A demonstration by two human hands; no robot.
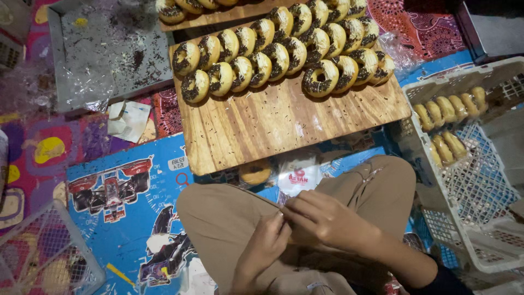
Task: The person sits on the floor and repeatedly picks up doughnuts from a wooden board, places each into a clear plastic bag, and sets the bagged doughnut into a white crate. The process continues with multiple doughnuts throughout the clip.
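I sit cross-legged in tan trousers. My left hand (pixel 265 243) and my right hand (pixel 322 218) meet over my lap, fingertips pinched together at one spot. Whatever lies between the fingers is too thin to make out. Just beyond my knees lie a clear plastic bag with a red print (pixel 297 176) and a bagged doughnut (pixel 255 173). Further ahead, a wooden board (pixel 273 125) carries rows of doughnuts with chocolate sprinkles (pixel 284 52).
A white plastic basket (pixel 480 180) on the right holds several plain doughnuts (pixel 447 109). A grey tray (pixel 109 49) with sprinkle crumbs sits at the back left. A second board of doughnuts (pixel 218 16) lies at the top. Another basket (pixel 43 257) stands at the lower left on the patterned mat.
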